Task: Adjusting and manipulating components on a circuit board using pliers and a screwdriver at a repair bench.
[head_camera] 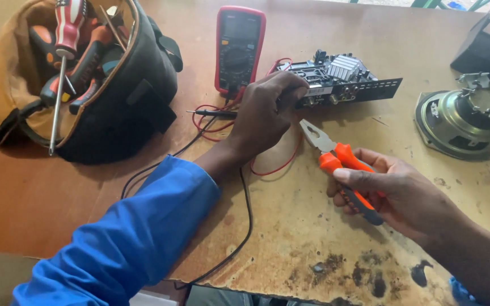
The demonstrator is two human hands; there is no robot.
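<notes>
worn, stained wood makes up the table (290, 249), scorched dark along its near edge and the biggest thing in view. at its far left sits a black and tan tool bag (103, 107), mouth open, stuffed with screwdrivers; one with a red and white striped handle (68, 25) pokes out, its long shaft slanting down over the bag's rim. at the far right rests a round loudspeaker driver (460, 122), metal frame up, with a dark box (486, 48) behind it at the table's corner. in the middle, toward the far edge, lies a black circuit board (338, 79) with a silver heat sink on top and a perforated strip along its front. just left of it lies a red-cased multimeter (239, 48), its red and black leads (222, 122) looping across the wood, one black lead trailing off the near edge.

the left hand (265, 116), coming from a blue sleeve, is curled closed at the near left end of the circuit board, fingers touching it; what exactly they pinch is hidden. a probe tip (211, 113) sticks out to the left beside that hand. the right hand (395, 192) is closed around the orange and black handles of a pair of pliers (336, 156), whose metal nose points up-left toward the left hand, close to it but apart, above the table.
</notes>
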